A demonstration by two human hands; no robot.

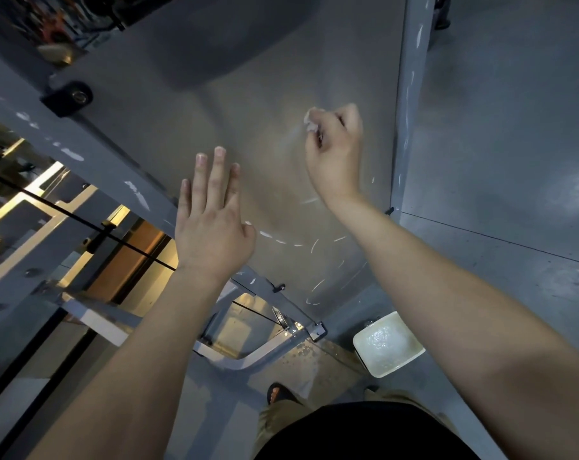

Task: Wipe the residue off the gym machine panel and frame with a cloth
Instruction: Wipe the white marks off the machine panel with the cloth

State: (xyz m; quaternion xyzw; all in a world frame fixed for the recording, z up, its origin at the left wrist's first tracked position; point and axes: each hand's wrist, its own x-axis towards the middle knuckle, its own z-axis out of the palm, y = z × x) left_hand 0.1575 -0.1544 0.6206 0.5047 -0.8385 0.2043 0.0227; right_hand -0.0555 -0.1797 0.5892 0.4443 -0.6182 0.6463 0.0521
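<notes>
The grey machine panel (235, 104) fills the middle of the view, with white residue streaks (275, 236) across its lower part. My right hand (334, 151) grips a small crumpled white cloth (312, 120) and holds it against the panel, upper right of centre. My left hand (212, 220) lies flat on the panel with straight fingers, lower and to the left. The grey frame bar (409, 94) runs down the panel's right edge with white smears on it. Another frame bar (92, 151) slants along the left edge, also smeared white.
A white square tub (387, 343) of foamy liquid stands on the floor below the panel's lower corner. Black cables and metal rails (92, 227) of the machine lie to the left. My sandalled foot (278, 393) is on the grey floor near the base.
</notes>
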